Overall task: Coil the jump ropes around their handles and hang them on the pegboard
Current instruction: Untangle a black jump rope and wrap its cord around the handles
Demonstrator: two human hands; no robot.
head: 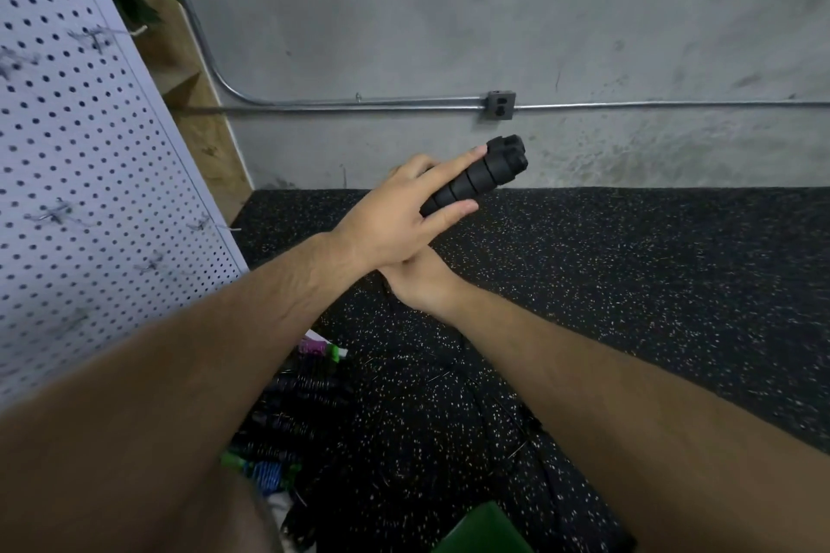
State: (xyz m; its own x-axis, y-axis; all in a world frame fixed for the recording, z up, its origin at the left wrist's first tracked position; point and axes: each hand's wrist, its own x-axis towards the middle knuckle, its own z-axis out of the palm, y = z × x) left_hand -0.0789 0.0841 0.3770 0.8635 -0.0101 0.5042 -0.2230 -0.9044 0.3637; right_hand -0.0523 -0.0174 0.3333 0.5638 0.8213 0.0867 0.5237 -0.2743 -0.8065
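Holding the black ribbed foam jump-rope handles (pixel 476 175) bundled in my left hand (pixel 395 216), grip clamped, my right hand (pixel 422 283) tucked beneath, grip hidden, I judge their long axis points up-right, away from the white perforated pegboard (pixel 90 157) at left.

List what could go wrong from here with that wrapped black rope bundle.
1. The left hand lies over the black handles with fingers extended, so the coil may loosen.
2. The right hand is mostly hidden underneath; its grip cannot be judged.
3. More ropes on the floor lie near the feet, a tangle risk.
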